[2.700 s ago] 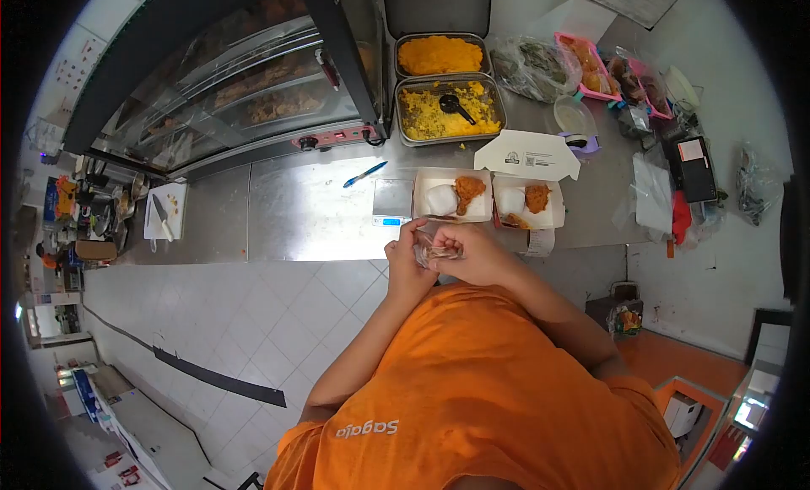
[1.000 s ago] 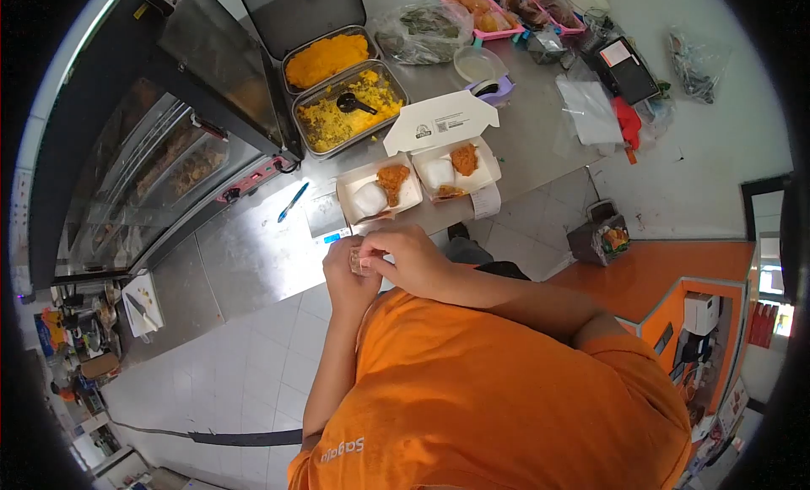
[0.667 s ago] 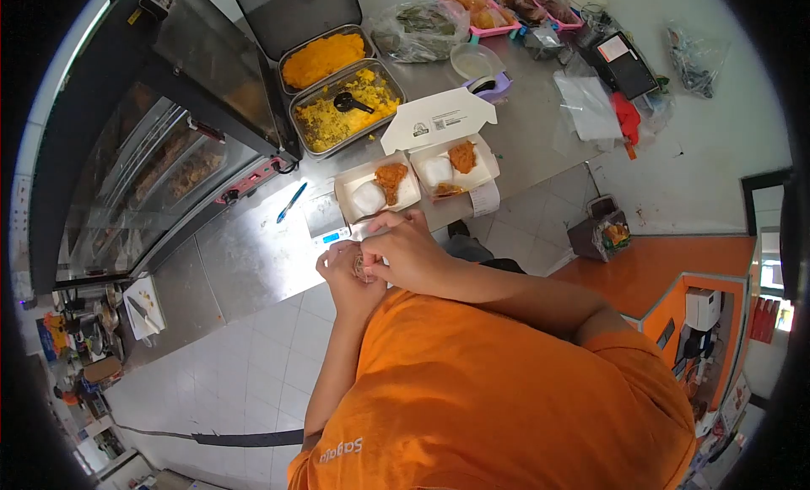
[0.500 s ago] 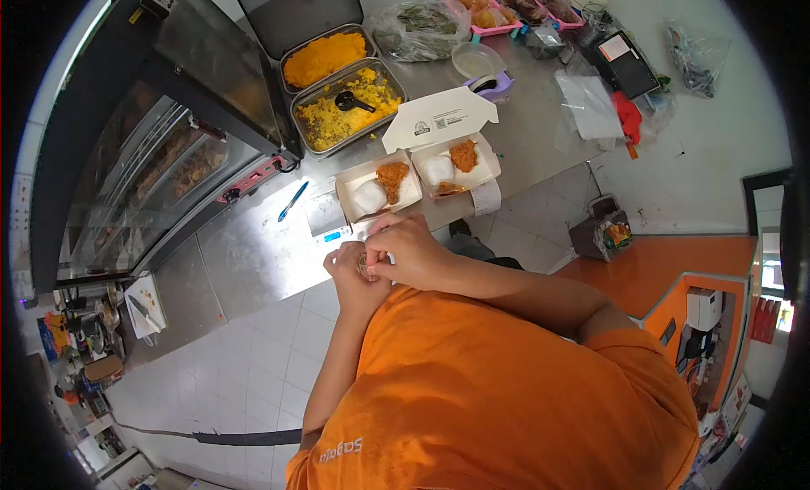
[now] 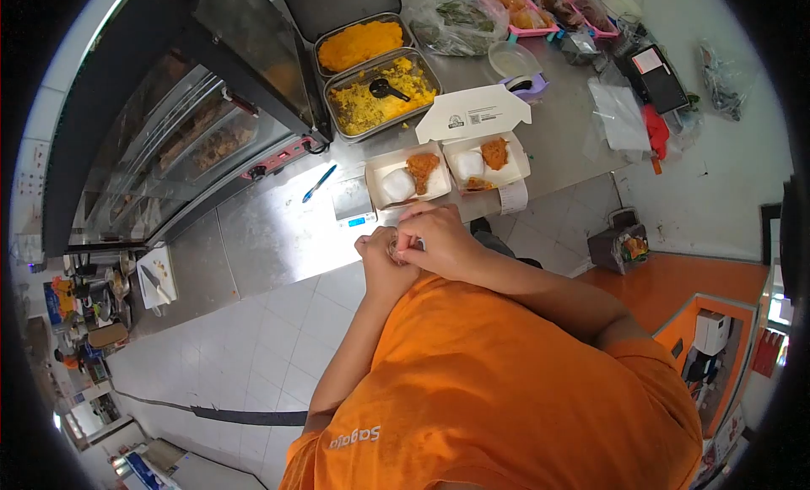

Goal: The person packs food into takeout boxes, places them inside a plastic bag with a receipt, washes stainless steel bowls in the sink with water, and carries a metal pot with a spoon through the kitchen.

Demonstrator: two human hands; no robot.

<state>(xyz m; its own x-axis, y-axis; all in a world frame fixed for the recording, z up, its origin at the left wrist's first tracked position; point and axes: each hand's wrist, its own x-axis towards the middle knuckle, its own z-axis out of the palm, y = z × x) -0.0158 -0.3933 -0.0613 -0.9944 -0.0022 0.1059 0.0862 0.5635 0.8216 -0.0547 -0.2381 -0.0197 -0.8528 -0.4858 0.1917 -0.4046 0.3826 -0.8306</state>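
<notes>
My left hand (image 5: 384,258) is closed round a small clear plastic bag (image 5: 395,249), close to my body at the counter's front edge. My right hand (image 5: 439,239) pinches the same bag from the other side; most of the bag is hidden by my fingers. Just beyond my hands stand two open boxes, the left box (image 5: 374,182) and the right box (image 5: 516,175), each holding fried chicken and a white wrapped portion. A small scale (image 5: 352,201) lies left of them.
Metal pans of orange food (image 5: 361,44) and yellow food (image 5: 363,108) stand behind the boxes. A blue pen (image 5: 319,184) lies near a glass display cabinet (image 5: 194,144). At the back right are a leaf bag (image 5: 460,24), pink baskets (image 5: 540,30) and a black device (image 5: 662,85).
The view has swung, shifting the counter in the frame. My hands stay together at the bag; since the earliest frame they have closed more tightly round it and hide more of it.
</notes>
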